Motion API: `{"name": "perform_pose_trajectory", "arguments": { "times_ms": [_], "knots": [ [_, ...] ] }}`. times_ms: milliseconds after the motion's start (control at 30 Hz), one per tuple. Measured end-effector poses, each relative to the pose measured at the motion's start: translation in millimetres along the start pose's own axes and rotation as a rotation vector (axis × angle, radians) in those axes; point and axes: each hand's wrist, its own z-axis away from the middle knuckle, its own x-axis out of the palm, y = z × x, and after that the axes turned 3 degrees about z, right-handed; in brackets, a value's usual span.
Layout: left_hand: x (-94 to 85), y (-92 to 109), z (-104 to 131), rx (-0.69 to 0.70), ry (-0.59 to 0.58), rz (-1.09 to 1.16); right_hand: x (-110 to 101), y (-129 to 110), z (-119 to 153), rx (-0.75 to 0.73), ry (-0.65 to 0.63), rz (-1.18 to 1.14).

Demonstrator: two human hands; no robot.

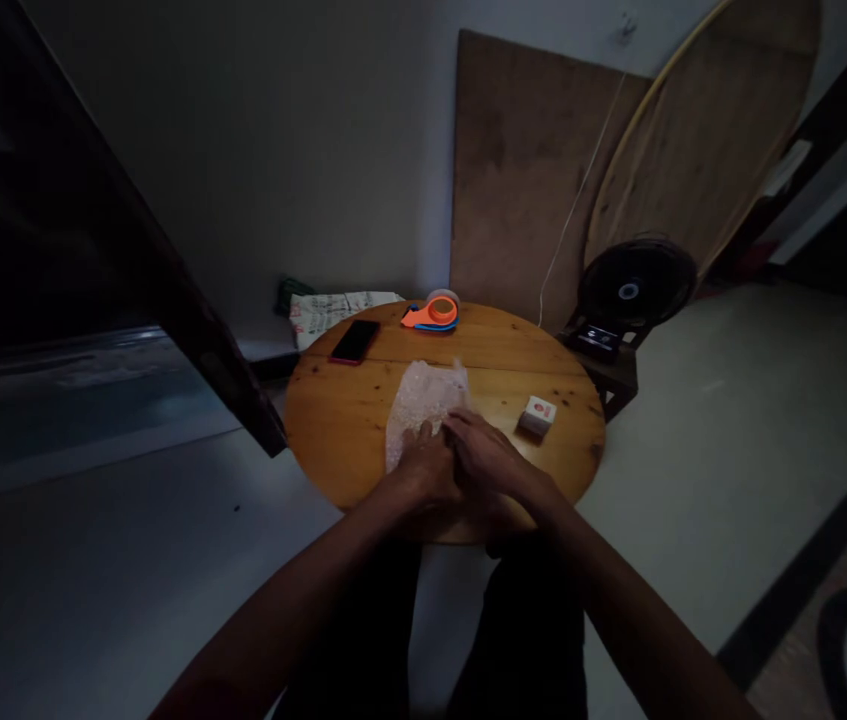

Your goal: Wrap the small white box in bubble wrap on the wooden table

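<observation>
Two hands on one bubble-wrap sheet [423, 395]; one small box [537, 416].

Bubble wrap [419, 400] is pressed against the round wooden counter [543, 375] by both hands [429, 465] (a small box [538, 415] is seen just to the right).

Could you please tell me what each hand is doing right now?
Left hand: on the bubble wrap, fingers spread; grip unclear.
Right hand: fingertips at its right edge; grip unclear.
</observation>
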Motion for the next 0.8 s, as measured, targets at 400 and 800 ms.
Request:
{"name": "perform_pose_trajectory", "arguments": {
  "times_ms": [400, 800],
  "knots": [
    [-24.7, -56.7, -1.1, 0.083, 0.135, -0.095, 19.8, 34.7, 4.1, 0.161, -0.039, 0.300],
    [2.5, -76.9, 9.0, -0.023, 0.215, -0.070, 23.4, 58.7, -16.1, 0.101, -0.087, 0.337]
  ]
}}
